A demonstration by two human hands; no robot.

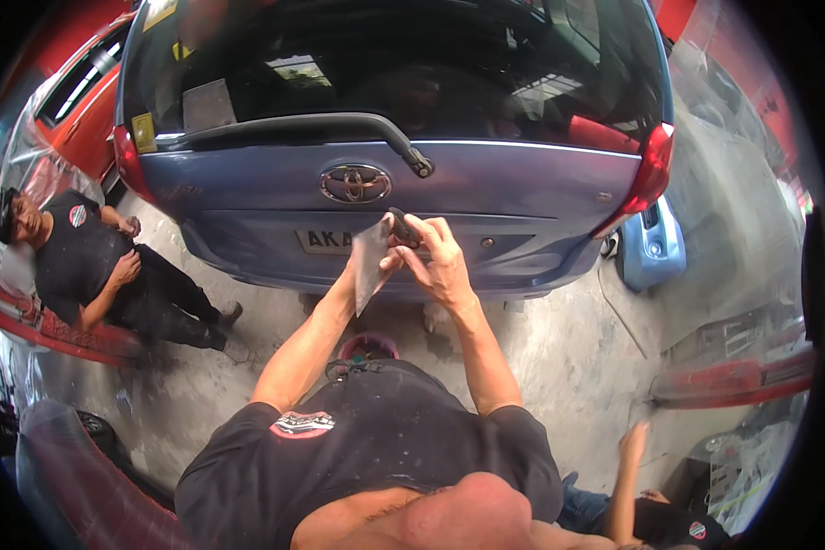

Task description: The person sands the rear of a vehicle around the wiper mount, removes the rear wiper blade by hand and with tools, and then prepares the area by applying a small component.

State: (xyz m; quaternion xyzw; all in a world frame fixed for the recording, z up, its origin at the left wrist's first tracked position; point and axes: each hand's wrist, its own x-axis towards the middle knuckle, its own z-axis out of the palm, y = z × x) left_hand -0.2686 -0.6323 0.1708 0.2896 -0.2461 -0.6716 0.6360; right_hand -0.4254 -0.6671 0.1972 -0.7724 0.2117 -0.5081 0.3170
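My left hand holds a thin grey sheet upright, mostly hidden behind it. My right hand grips a small black object beside the sheet's upper end, with the fingers bent over it. Both hands meet in front of the blue car's tailgate, below its chrome oval emblem and over the licence plate, which they partly cover. A rear wiper runs across the window above.
A person in black stands at left; another person's arm is at lower right. A detached blue bumper lies right of the car. Plastic-draped vehicles, red rails on both sides and a concrete floor surround me.
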